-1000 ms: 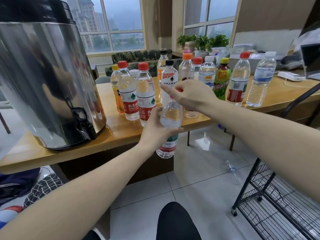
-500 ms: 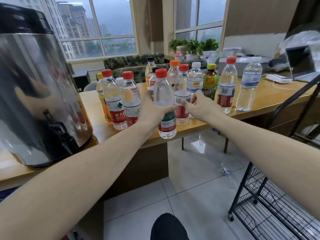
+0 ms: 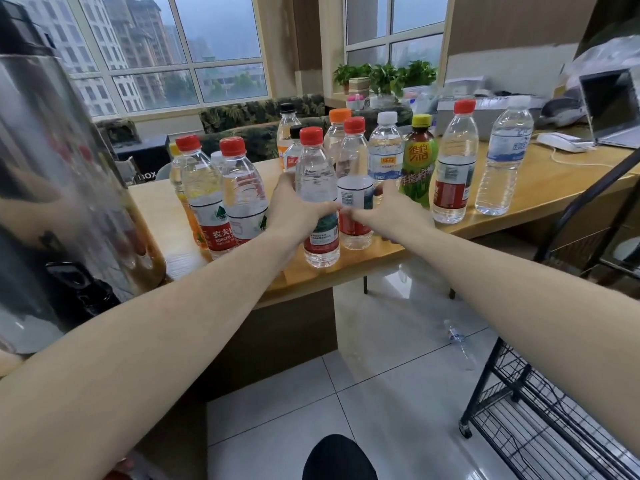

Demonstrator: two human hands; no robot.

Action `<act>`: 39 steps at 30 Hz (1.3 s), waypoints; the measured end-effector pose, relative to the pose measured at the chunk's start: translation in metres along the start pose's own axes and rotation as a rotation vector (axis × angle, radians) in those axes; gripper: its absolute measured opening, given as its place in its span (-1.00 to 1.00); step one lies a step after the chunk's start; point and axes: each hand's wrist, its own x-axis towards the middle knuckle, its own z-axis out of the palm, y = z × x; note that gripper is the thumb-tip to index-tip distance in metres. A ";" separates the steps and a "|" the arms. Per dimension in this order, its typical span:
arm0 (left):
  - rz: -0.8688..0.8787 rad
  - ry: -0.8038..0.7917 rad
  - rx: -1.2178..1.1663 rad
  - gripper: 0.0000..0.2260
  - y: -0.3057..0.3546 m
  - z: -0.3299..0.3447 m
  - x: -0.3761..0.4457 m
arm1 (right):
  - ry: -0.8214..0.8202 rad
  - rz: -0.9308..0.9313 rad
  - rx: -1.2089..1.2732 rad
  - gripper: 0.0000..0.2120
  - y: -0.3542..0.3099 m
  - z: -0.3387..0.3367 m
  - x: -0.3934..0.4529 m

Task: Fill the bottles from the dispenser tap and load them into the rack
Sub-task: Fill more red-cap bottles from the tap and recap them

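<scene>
red-capped clear bottle (image 3: 317, 188), yellow-capped green bottle (image 3: 418, 161), black wire rack (image 3: 540, 420), camouflage-patterned sofa (image 3: 256, 114)

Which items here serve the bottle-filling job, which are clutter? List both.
Job: steel dispenser with black tap; red-capped clear bottle held by left hand; black wire rack.
Clutter: grey laptop; potted green plants; white phone.

I see the dispenser (image 3: 52, 188) at the counter's (image 3: 540, 188) left end, with the bottles (image 3: 453, 168) clustered to its right. Nearest the front edge stands one bottle (image 3: 317, 188), between my hands. The rack (image 3: 554, 417) sits on the floor, lower right.
</scene>
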 end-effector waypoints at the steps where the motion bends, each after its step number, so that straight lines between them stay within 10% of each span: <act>1: -0.001 -0.011 0.001 -0.37 0.000 0.000 0.002 | 0.002 0.006 -0.002 -0.15 0.000 0.002 0.002; 17: -0.047 -0.142 0.123 0.06 -0.015 0.001 -0.010 | 0.024 -0.091 0.114 -0.34 0.013 -0.002 -0.018; 39: -0.050 -0.259 -0.031 -0.35 -0.035 -0.047 -0.142 | -0.476 -0.151 0.217 -0.53 -0.018 0.010 -0.160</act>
